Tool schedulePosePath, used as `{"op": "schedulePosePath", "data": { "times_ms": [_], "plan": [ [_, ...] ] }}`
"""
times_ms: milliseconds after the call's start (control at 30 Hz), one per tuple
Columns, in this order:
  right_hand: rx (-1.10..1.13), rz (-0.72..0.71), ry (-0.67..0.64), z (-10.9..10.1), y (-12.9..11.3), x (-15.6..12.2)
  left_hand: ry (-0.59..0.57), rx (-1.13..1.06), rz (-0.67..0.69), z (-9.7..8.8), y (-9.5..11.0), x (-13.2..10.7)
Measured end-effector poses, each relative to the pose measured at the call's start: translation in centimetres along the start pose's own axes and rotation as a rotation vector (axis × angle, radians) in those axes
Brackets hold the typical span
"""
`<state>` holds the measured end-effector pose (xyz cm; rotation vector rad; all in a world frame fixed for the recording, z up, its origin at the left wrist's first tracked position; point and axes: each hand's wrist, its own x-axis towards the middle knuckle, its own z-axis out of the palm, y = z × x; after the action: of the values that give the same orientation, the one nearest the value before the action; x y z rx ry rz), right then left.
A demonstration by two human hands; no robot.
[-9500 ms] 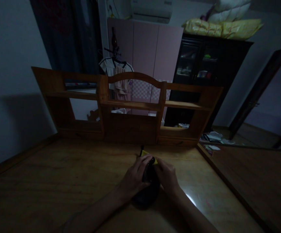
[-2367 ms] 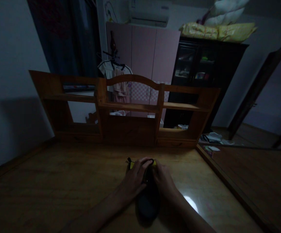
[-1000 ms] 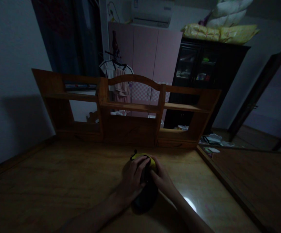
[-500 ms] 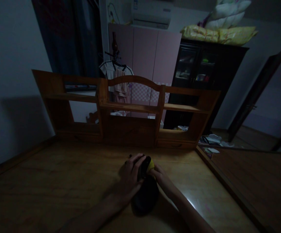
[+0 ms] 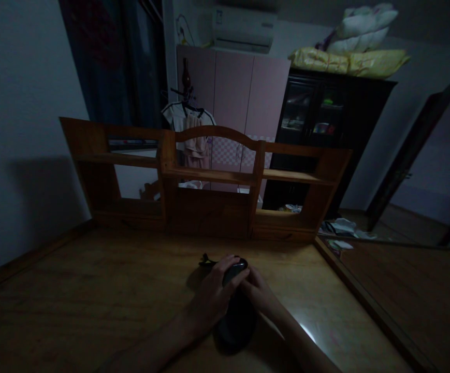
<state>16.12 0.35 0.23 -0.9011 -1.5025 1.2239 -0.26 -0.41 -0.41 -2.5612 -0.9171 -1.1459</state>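
The room is dim. A dark rounded pouch-like object [image 5: 235,322] lies on the wooden desk [image 5: 92,295] in front of me. My left hand [image 5: 214,295] curls over its far end, fingers wrapped on the dark top. My right hand [image 5: 259,292] grips the same end from the right side. A short black strap or cord [image 5: 205,260] sticks out just beyond my left fingers. No yellow part shows at this moment.
A wooden shelf unit [image 5: 209,181] stands along the desk's back edge. Behind it are a pink wardrobe [image 5: 244,98], hanging clothes [image 5: 188,134] and a dark glass cabinet [image 5: 318,114] with bedding on top. A lower wooden surface [image 5: 403,290] lies to the right.
The yellow piece seen at the object's far end earlier is now covered or tucked in. Both hands stay on that end; the view has tilted slightly.
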Motion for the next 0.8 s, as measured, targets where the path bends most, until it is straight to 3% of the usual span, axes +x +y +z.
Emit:
{"op": "schedulePosePath", "data": {
  "times_ms": [200,467,667,800],
  "plan": [
    [-0.211,-0.100,0.101,0.0,0.6,-0.2,-0.065,-0.101,-0.044,-0.5,0.3,0.2],
    [-0.494,-0.185,0.163,-0.2,0.9,-0.3,-0.035,-0.220,-0.083,-0.3,0.0,0.3],
    [-0.591,-0.193,0.197,-0.9,1.0,-0.2,-0.115,-0.275,-0.068,-0.6,-0.3,0.4],
    [-0.636,-0.161,0.208,-1.3,1.5,0.1,-0.136,-0.359,-0.149,-0.6,0.1,0.5]
  ]
}}
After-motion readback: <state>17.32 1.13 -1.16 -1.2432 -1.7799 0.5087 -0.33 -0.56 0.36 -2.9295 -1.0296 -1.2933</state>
